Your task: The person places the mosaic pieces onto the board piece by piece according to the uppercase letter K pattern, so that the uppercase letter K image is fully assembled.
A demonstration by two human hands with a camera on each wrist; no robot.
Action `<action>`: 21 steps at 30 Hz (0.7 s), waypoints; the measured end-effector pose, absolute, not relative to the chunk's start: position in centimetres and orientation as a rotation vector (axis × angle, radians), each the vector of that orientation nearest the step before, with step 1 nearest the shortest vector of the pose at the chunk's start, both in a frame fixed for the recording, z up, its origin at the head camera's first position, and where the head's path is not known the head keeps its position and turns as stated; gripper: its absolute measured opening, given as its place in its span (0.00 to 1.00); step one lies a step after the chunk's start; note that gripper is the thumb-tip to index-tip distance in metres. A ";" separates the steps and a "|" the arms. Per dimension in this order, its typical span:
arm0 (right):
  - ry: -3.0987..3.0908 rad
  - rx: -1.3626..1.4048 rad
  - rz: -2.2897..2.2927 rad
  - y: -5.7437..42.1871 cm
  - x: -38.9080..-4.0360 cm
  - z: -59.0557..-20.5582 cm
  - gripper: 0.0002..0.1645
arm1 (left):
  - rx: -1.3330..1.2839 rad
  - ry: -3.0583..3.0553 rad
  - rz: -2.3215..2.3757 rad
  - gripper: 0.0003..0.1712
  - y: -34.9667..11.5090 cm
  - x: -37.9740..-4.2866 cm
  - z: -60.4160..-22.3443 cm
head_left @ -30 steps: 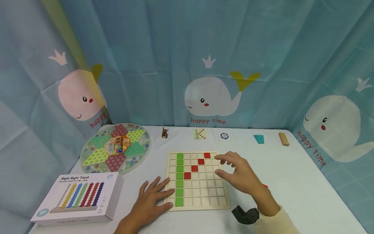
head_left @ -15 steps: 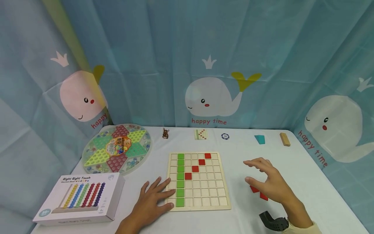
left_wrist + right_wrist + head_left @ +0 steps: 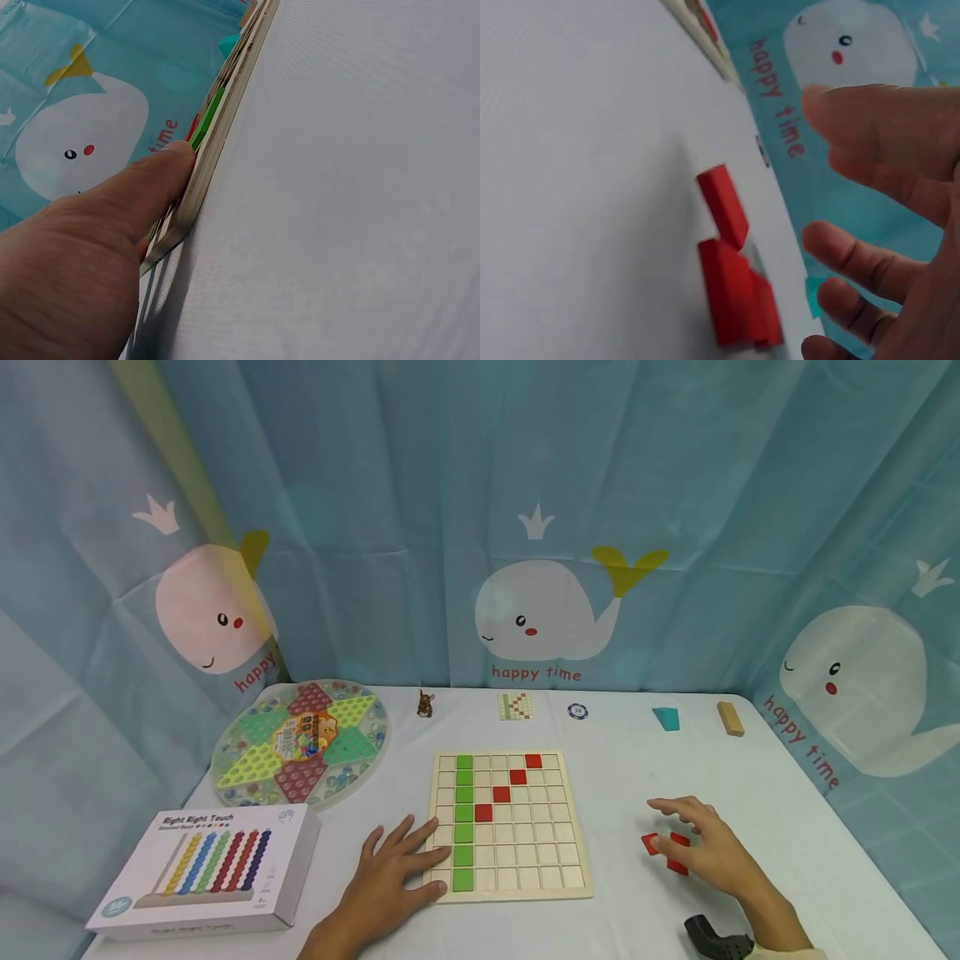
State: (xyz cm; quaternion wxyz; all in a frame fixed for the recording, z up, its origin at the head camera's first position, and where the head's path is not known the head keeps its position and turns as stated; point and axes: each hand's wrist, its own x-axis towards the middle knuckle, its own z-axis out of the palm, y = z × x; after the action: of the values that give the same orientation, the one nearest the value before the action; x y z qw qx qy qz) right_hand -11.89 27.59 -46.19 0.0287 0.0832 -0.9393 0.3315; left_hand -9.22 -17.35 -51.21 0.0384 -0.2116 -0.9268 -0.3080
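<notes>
A wooden grid board [image 3: 527, 855] lies flat on the white table in the head view. Green square tiles [image 3: 464, 832] fill its second column from the left, and several red tiles [image 3: 501, 794] run up diagonally to the right. My left hand [image 3: 386, 877] rests with spread fingers on the board's left edge; its thumb [image 3: 154, 180] touches the rim in the left wrist view. Right of the board, three loose red tiles [image 3: 649, 844] lie close together. Over them hangs my right hand [image 3: 712, 852], thumb and fingers apart, with nothing held.
A boxed bead game [image 3: 217, 868] and a round marble game board [image 3: 300, 739] stand on the left. Along the back sit a small brown figurine [image 3: 425, 703], a pattern card [image 3: 516, 706], a chip [image 3: 577, 712], a teal piece [image 3: 666, 718] and a wooden block [image 3: 731, 718].
My right hand has moved from the board's upper right corner out to the right and down over the loose red tiles. The left hand has stayed on the board's edge.
</notes>
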 end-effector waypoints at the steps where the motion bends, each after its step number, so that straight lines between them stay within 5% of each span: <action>1: -2.924 0.236 1.020 27.8 -12.0 -46.5 0.30 | -0.647 -2.843 -0.946 0.27 -17.3 -9.2 -51.2; 21: -2.916 0.372 0.735 27.8 -12.6 -47.9 0.15 | -0.649 -2.834 -0.949 0.27 -17.4 -9.2 -51.2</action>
State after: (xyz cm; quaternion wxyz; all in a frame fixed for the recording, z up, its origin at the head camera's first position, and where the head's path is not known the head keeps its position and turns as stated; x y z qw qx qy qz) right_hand -12.57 27.80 -47.91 0.0559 0.1225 -0.9608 0.2423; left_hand -9.21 -17.44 -51.24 0.0415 -0.2121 -0.9258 -0.3100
